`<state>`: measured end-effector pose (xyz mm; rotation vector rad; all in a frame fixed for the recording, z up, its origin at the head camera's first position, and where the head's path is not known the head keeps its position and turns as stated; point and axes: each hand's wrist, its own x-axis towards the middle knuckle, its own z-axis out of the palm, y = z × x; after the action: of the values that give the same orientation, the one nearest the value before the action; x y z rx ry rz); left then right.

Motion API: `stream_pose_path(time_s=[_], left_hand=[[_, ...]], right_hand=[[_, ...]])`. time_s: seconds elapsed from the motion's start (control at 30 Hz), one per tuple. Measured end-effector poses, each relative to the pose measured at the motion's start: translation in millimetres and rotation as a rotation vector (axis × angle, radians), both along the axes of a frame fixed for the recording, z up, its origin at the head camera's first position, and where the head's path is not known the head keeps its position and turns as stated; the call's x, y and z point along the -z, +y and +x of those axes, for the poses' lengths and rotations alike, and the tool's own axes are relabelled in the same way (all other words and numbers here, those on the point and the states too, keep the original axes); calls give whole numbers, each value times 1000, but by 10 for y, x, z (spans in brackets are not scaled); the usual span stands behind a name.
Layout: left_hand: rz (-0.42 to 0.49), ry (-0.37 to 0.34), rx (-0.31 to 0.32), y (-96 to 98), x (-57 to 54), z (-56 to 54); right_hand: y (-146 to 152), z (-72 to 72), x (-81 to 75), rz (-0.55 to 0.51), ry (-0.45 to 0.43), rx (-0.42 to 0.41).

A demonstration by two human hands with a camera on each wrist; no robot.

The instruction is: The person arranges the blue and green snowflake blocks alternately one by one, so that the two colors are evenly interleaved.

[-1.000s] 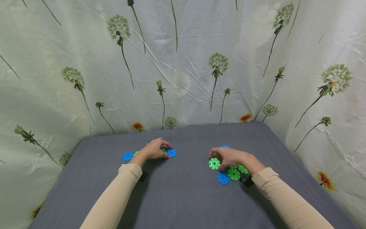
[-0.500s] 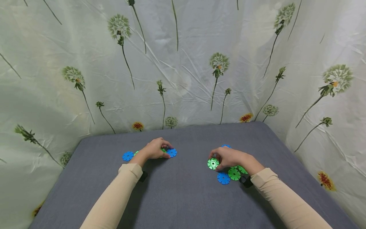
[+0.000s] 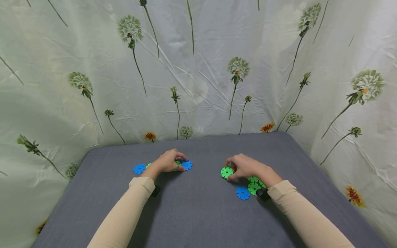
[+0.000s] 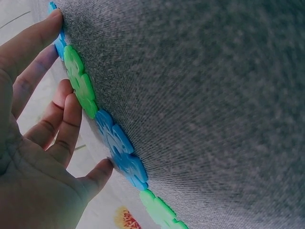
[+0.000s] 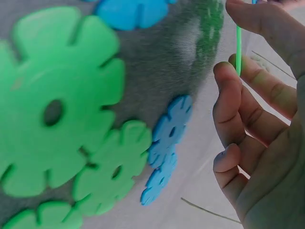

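Note:
My right hand (image 3: 245, 165) pinches a green notched disc (image 3: 226, 172) by its rim. The right wrist view shows that green disc edge-on, between thumb and fingertips. Over on the left side, my left hand (image 3: 167, 162) has thumb and a finger on opposite edges of a blue notched disc (image 3: 187, 165), the right end of a row lying on the table. Along this row in the left wrist view come a green disc (image 4: 80, 81), another blue disc (image 4: 121, 150) and a green disc (image 4: 159, 210). The left hand hides the row's middle from the head view.
Near my right wrist lie a blue disc (image 3: 243, 193) and several green discs (image 3: 253, 188), partly under the forearm. Two more blue discs (image 5: 171, 131) show beyond them in the right wrist view. A flower-patterned curtain (image 3: 204, 75) hangs behind the grey table (image 3: 198, 213).
My right hand has moved left and a little farther away, carrying the green disc off from the loose discs. The left hand has stayed in place on the row.

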<state>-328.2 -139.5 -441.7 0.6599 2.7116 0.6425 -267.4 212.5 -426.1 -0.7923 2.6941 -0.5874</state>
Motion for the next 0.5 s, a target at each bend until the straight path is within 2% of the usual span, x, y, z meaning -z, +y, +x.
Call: stream_pose_path(time_s=[0.17, 0.5], left_hand=[[4, -1, 0, -3, 8, -3], [5, 0, -1, -10, 4, 7]], right_hand=[[-78, -104, -25, -27, 38, 9], [-314, -290, -46, -34, 14, 68]])
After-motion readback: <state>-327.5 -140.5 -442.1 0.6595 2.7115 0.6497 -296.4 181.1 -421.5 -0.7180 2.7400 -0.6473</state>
